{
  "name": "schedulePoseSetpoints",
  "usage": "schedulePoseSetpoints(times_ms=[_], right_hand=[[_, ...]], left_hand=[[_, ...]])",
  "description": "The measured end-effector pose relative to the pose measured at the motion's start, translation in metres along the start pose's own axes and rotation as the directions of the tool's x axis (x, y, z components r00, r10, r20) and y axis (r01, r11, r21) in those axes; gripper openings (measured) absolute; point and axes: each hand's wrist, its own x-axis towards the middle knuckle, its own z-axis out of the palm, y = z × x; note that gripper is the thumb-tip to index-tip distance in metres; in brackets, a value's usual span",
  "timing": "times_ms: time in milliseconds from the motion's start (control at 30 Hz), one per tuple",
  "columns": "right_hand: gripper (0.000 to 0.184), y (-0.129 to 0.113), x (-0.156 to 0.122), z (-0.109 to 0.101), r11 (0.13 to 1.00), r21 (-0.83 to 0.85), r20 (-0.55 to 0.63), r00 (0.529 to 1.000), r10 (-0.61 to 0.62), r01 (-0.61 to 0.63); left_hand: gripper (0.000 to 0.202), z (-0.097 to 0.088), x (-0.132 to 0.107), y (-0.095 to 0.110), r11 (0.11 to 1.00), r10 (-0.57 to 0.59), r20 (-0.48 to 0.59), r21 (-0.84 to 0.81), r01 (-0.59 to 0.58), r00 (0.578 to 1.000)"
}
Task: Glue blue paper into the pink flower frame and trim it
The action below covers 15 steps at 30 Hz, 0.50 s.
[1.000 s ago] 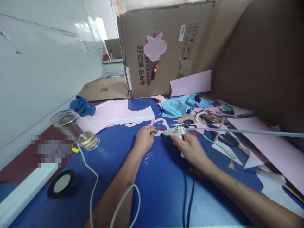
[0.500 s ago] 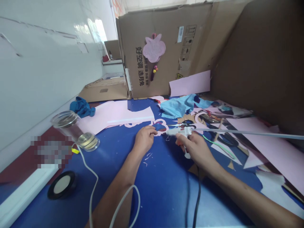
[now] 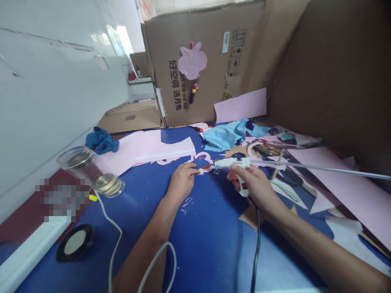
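My right hand [image 3: 249, 179] is wrapped round a white hot glue gun [image 3: 232, 164] with an orange trigger and a red switch on its handle. A long translucent glue stick [image 3: 317, 167] runs out of its back, and a black cord [image 3: 255, 248] hangs from the handle. The nozzle points left at a pink scalloped paper cut-out [image 3: 208, 157] with a dark blue piece [image 3: 200, 163] inside its outline. My left hand [image 3: 182, 179] is closed at the near left edge of this cut-out, fingertips on it; the exact pinch is partly hidden.
Scissors [image 3: 238, 156], a light blue cloth [image 3: 224, 137] and pink sheets [image 3: 339, 183] lie beyond and to the right. On the left stand a glass jar [image 3: 91, 171] and a black tape roll [image 3: 75, 242]. A white cable [image 3: 117, 228] crosses the front left. A cardboard box [image 3: 210, 81] stands behind.
The glue gun has drawn slightly back from the cut-out and turned, so its red switch now shows. My left hand stays at the cut-out. The whole view has shifted a little.
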Motion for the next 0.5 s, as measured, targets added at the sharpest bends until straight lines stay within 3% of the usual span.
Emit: schedulePoseSetpoints(times_ms=[267,433,500], right_hand=[[0.042,0.000,0.003,-0.003,0.998,0.055,0.016,1.000,-0.014,0.013],[0.042,-0.003,0.000,-0.003,0.996,0.084,0.006,1.000,-0.002,0.001],[0.042,-0.004,0.000,-0.004,0.995,0.097,0.002,1.000,-0.007,0.006]], left_hand=[[0.042,-0.001,-0.006,0.001,0.979,0.142,0.012,0.147,-0.142,0.990],[0.041,-0.011,-0.006,0.014,0.981,0.114,-0.003,0.161,-0.112,0.993],[0.041,-0.016,-0.006,0.020,0.979,0.099,0.051,0.175,-0.106,0.994]])
